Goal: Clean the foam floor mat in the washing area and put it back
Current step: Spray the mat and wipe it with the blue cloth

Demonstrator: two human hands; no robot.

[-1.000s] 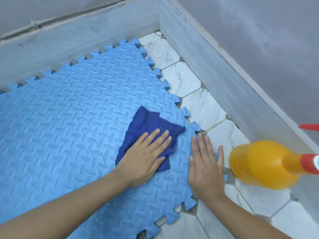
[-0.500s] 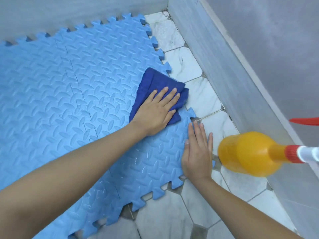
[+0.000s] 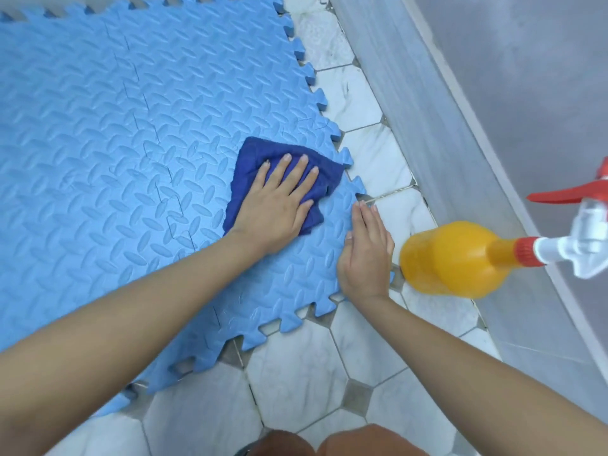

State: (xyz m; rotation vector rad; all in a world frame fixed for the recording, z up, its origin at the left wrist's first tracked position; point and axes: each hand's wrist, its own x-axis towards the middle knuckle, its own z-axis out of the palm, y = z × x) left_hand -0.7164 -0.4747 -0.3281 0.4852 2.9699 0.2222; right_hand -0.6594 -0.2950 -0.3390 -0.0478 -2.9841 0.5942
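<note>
A light blue foam mat point(image 3: 115, 143) of interlocking tiles lies flat on the tiled floor. On its right part sits a dark blue cloth point(image 3: 253, 159), folded. My left hand point(image 3: 279, 205) presses flat on the cloth with straight, spread fingers. My right hand point(image 3: 367, 248) rests flat on the mat's right edge, fingers straight and together, its fingertips near a notch in the toothed border.
An orange spray bottle point(image 3: 454, 258) with a red and white trigger head stands on the white marble floor tiles point(image 3: 302, 366) just right of my right hand. A grey wall base point(image 3: 427, 103) runs along the right side. My knees show at the bottom edge.
My left hand has slid the cloth across the mat near its right edge. My right hand stayed pressed on the mat's edge. The view has shifted back toward me.
</note>
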